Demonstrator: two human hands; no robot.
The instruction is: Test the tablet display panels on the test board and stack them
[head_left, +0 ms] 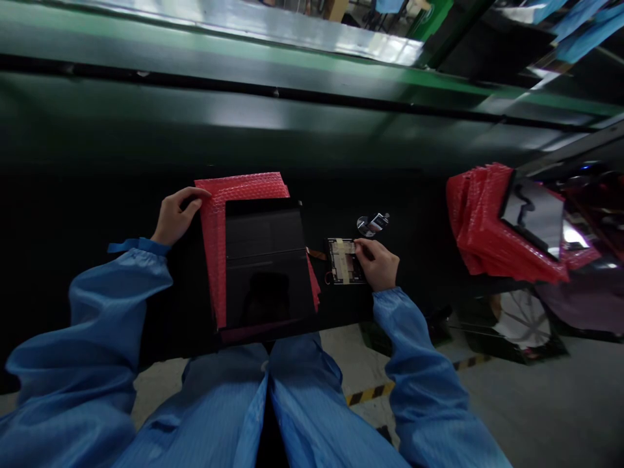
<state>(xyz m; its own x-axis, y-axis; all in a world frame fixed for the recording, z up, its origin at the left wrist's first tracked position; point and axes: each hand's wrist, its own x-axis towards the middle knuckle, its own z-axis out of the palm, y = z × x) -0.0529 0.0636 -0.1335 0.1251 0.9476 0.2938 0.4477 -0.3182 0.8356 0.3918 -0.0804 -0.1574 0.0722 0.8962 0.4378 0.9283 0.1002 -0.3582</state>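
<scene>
A black flat screen panel [266,260] lies on a stack of red bubble-wrap bags [248,186] on the dark bench in front of me. My left hand [176,213] is at the stack's upper left corner, thumb and index finger closed on the edge of a bag. To the right of the panel, a small circuit board [342,263] with strips of yellowish tape is joined to it by a thin orange ribbon cable [318,254]. At the board's upper right edge, the bent fingers of my right hand [377,263] pinch it; the fingertips are partly hidden.
Just beyond the board sits a small shiny round metal object [373,224]. Farther right is a pile of red bubble-wrap bags [487,227] with another dark panel [533,211] on top. A green conveyor-like ledge [292,123] runs along the back of the bench.
</scene>
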